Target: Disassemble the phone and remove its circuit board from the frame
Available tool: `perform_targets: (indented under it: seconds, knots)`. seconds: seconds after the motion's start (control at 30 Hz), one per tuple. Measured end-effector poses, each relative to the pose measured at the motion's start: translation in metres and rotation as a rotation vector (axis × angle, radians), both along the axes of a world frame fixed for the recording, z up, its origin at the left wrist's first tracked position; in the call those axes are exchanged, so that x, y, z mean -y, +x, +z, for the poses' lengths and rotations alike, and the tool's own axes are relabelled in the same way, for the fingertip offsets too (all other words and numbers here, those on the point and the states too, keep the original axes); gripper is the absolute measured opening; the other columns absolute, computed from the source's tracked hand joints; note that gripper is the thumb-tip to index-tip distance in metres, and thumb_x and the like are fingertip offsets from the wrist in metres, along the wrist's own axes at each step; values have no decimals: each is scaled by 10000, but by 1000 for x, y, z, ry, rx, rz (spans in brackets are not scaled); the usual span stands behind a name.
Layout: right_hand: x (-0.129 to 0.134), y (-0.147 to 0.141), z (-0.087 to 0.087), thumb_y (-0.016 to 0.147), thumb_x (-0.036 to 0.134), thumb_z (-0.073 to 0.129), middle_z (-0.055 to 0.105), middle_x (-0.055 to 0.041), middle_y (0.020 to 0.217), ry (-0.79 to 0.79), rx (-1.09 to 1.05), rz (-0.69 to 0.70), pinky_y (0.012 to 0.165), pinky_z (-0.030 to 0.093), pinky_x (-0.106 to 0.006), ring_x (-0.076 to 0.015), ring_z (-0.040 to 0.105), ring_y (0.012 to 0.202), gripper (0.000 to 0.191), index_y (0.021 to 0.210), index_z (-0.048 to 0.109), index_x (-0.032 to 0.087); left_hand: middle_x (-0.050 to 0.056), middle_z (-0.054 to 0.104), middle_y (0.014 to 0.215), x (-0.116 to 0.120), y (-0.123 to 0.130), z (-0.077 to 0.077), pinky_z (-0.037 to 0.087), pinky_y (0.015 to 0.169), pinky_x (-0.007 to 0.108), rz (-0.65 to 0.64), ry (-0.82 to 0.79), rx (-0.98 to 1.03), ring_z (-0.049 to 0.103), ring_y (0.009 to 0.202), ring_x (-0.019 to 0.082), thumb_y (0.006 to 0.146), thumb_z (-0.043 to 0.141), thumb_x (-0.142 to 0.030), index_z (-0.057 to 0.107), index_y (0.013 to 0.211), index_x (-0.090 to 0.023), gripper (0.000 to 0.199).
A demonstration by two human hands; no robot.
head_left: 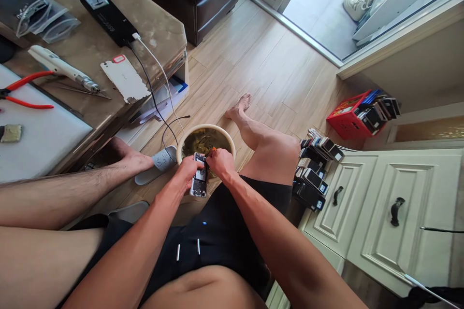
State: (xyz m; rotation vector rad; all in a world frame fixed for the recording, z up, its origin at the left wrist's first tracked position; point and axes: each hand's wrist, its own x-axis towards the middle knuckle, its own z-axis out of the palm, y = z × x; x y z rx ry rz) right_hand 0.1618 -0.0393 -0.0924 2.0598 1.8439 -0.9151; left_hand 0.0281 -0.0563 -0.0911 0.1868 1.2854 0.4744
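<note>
My left hand (pixel 185 173) is closed around an opened smartphone (pixel 199 186), its inner parts and circuit board exposed. It is held upright in the view, over the near rim of a cream-coloured bucket (pixel 180 150). My right hand (pixel 222 163) is closed at the phone's upper right edge. A small orange piece (pixel 211 150) shows at its fingertips; the rest of it is hidden, so its kind cannot be made out. Dark and yellowish bits lie inside the bucket.
On the table at left are a black power strip (pixel 108 18) with cables, a white electric screwdriver (pixel 65 68), a pale phone back cover (pixel 125 77) and red-handled pliers (pixel 27 91). Stacked phones (pixel 311 174) and a red crate (pixel 350 116) stand at right, beside white drawers (pixel 402 203).
</note>
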Motion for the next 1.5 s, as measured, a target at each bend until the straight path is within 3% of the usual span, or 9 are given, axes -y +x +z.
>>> perform_targets:
  seconds: [0.13, 0.2, 0.3, 0.37, 0.6, 0.9, 1.13, 1.3, 1.5]
  knots:
    - [-8, 8, -2, 1045, 409, 647, 771, -75, 1096, -33, 8, -44, 942, 602, -428, -211, 739, 1015, 271, 1081, 738, 157, 27, 727, 957, -2, -5, 5, 591, 620, 271, 8, -20, 19, 679, 695, 126, 1010, 675, -289, 672, 1214, -148, 248]
    - [-11, 12, -1, 1047, 408, 645, 762, -74, 1114, -39, 3, -62, 939, 607, -431, -211, 735, 1021, 270, 1104, 730, 157, 17, 735, 888, -4, -8, 8, 570, 571, 254, 21, -17, 23, 666, 624, 121, 972, 678, -175, 675, 1218, -143, 248]
    - [-13, 16, 3, 1055, 416, 631, 755, -76, 1132, -37, -19, -78, 948, 605, -438, -214, 729, 1039, 280, 1122, 725, 162, 28, 755, 774, -6, -14, 13, 564, 537, 259, 56, 7, 41, 682, 561, 151, 798, 665, 10, 699, 1190, -121, 414]
    - [-12, 17, 5, 1059, 427, 619, 754, -76, 1130, -37, -36, -84, 952, 602, -440, -215, 727, 1043, 290, 1115, 725, 163, 55, 773, 748, -7, -18, 15, 582, 544, 277, 77, 20, 61, 711, 567, 183, 707, 656, 40, 721, 1138, -107, 460]
    - [-10, 18, 15, 1048, 391, 643, 737, -85, 1195, -45, -75, -106, 991, 586, -461, -229, 711, 1099, 257, 1151, 717, 168, 116, 804, 780, -11, -23, 17, 627, 580, 323, 113, 31, 118, 727, 576, 203, 673, 687, 18, 735, 931, -85, 282]
    - [-5, 23, 23, 1043, 392, 649, 754, -69, 1096, -55, -216, -200, 979, 583, -456, -218, 720, 1043, 247, 1044, 726, 158, 108, 822, 871, -9, -25, 20, 638, 633, 333, 181, 53, 204, 770, 677, 223, 714, 700, -15, 726, 1112, -134, 416]
    - [7, 34, 40, 988, 282, 575, 725, -25, 808, -122, -582, -348, 696, 573, -250, -139, 673, 722, 218, 873, 714, 159, 21, 767, 743, -11, -25, 18, 612, 590, 297, 228, 42, 242, 711, 579, 171, 754, 794, -91, 716, 1010, -175, 281]
    - [20, 37, 54, 941, 429, 584, 686, -10, 793, -157, -838, -433, 654, 550, -215, -113, 619, 683, 295, 864, 689, 165, 4, 744, 716, -13, -22, 21, 598, 579, 281, 246, 39, 250, 695, 565, 161, 756, 812, -104, 681, 927, -184, 229]
    - [26, 34, 53, 880, 560, 628, 663, -5, 788, -171, -981, -459, 662, 537, -228, -113, 593, 684, 400, 859, 690, 166, 13, 732, 706, -12, -19, 26, 597, 567, 290, 236, 35, 241, 701, 570, 171, 767, 795, -106, 668, 919, -168, 208]
